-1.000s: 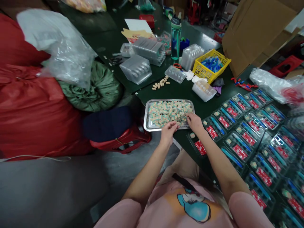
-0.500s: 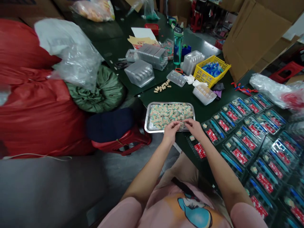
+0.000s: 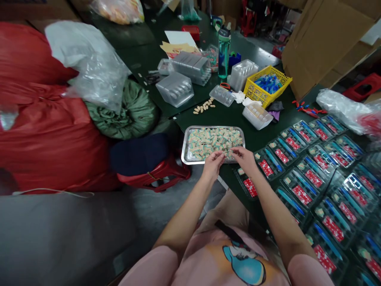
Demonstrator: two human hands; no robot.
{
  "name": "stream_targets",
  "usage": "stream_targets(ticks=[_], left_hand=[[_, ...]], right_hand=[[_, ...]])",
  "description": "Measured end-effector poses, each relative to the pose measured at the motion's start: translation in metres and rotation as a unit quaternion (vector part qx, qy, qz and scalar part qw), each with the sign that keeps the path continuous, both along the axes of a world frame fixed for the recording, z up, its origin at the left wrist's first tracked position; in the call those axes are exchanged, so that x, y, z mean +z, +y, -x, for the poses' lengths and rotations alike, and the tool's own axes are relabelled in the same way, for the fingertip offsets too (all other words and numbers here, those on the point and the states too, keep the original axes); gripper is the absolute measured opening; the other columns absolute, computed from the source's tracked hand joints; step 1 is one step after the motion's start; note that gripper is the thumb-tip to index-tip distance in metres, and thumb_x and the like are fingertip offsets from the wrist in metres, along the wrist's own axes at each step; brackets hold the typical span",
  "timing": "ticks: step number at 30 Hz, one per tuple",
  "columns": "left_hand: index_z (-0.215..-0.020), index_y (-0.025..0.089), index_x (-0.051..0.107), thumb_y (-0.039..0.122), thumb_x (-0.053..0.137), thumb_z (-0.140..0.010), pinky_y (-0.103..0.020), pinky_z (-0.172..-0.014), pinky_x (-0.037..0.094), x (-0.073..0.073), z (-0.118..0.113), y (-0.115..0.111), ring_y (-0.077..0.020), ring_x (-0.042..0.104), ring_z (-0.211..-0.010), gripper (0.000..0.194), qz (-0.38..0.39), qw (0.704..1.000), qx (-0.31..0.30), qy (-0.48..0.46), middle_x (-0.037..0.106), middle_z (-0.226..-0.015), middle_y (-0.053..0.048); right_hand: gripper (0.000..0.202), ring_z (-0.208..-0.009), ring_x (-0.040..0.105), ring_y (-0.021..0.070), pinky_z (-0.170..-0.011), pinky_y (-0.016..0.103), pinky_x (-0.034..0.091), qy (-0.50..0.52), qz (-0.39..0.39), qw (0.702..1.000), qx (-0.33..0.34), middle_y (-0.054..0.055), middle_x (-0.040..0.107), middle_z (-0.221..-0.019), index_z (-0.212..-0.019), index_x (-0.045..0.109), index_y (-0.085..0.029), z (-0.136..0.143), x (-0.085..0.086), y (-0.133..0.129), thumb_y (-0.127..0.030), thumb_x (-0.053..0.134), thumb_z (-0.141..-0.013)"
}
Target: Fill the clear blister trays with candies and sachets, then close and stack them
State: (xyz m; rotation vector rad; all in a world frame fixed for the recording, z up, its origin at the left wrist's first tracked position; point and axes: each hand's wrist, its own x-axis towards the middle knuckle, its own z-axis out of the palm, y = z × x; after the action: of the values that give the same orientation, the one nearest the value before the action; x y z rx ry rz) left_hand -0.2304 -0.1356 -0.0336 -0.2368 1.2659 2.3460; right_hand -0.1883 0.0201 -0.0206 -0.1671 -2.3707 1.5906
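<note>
A shallow metal tray (image 3: pixel 185 155) lies near the table edge, heaped with small beige-and-green blocks (image 3: pixel 212 139). Over its front rim is my left hand (image 3: pixel 214 163), thumb and fingertips pinched together. My right hand (image 3: pixel 244 158) is just beside it at the tray's front right corner, its fingers also closed in a pinch above the blocks. A narrow gap separates the fingertips of both hands. Whatever either pinch holds is too small to make out. To the right of my right hand, rows of clear plastic trays (image 3: pixel 303 194) hold blue pens, red patterned pieces and small blocks.
Behind the tray lie loose peanuts (image 3: pixel 204 106), stacked clear plastic trays (image 3: pixel 175 90), a water bottle (image 3: pixel 224 51) and a yellow basket (image 3: pixel 258 93) with blue items. A red stool (image 3: pixel 154 178) and large red sacks (image 3: pixel 50 139) are on the left. Cardboard (image 3: pixel 324 43) stands at right.
The fingertips of my two hands have drawn slightly apart; before, they met over the tray's front rim. The camera view has shifted a little, and the things on the table stay put.
</note>
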Motion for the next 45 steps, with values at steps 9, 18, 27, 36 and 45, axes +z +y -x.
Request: stream_targets(ticks=[9,18,27,36,45], left_hand=[[-0.093,0.018,0.071,0.028,0.094,-0.053,-0.02,-0.066,0.05,0.001,-0.004,0.002,-0.0092,0.065,-0.07,0.047,0.002,1.0,-0.006,-0.014,0.069,-0.077,0.001],[-0.084,0.016,0.071,0.027,0.094,-0.049,-0.019,-0.067,0.051,-0.001,-0.006,0.003,-0.0087,0.064,-0.069,0.044,-0.001,1.0,-0.007,-0.027,0.069,-0.072,0.001],[-0.08,0.017,0.068,0.028,0.094,-0.05,-0.019,-0.066,0.052,-0.001,-0.008,0.0,-0.008,0.064,-0.067,0.042,-0.015,0.999,-0.017,-0.027,0.068,-0.072,0.002],[-0.092,0.017,0.072,0.022,0.091,-0.056,-0.021,-0.069,0.053,-0.006,-0.006,-0.001,-0.0088,0.065,-0.069,0.041,-0.031,0.999,-0.022,-0.033,0.069,-0.076,0.001],[-0.089,0.016,0.073,0.02,0.092,-0.054,-0.021,-0.067,0.053,-0.011,-0.004,-0.004,-0.0086,0.065,-0.066,0.04,-0.032,0.998,-0.01,-0.05,0.07,-0.072,0.001]], right_hand=[[0.025,-0.085,0.069,0.0203,-0.083,0.034,0.056,0.01,0.138,0.987,-0.078,0.005,0.073,-0.09,-0.093,0.068,-0.02,0.005,-0.009,-0.01,-0.04,0.068,-0.078],[0.027,-0.083,0.069,0.0188,-0.084,0.033,0.056,0.011,0.204,0.973,-0.11,0.003,0.072,-0.086,-0.089,0.065,-0.02,0.003,-0.009,-0.021,-0.041,0.072,-0.073],[0.027,-0.084,0.069,0.019,-0.083,0.033,0.056,0.013,0.199,0.974,-0.104,0.004,0.071,-0.087,-0.09,0.063,-0.02,0.002,-0.008,-0.022,-0.041,0.07,-0.075],[0.026,-0.082,0.068,0.019,-0.081,0.033,0.056,0.0,0.194,0.977,-0.087,0.003,0.071,-0.086,-0.089,0.065,-0.02,-0.001,-0.007,-0.026,-0.04,0.071,-0.074],[0.019,-0.083,0.068,0.0193,-0.079,0.032,0.055,-0.003,0.119,0.991,-0.056,0.004,0.073,-0.088,-0.09,0.07,-0.021,-0.005,-0.011,-0.027,-0.037,0.067,-0.08]])
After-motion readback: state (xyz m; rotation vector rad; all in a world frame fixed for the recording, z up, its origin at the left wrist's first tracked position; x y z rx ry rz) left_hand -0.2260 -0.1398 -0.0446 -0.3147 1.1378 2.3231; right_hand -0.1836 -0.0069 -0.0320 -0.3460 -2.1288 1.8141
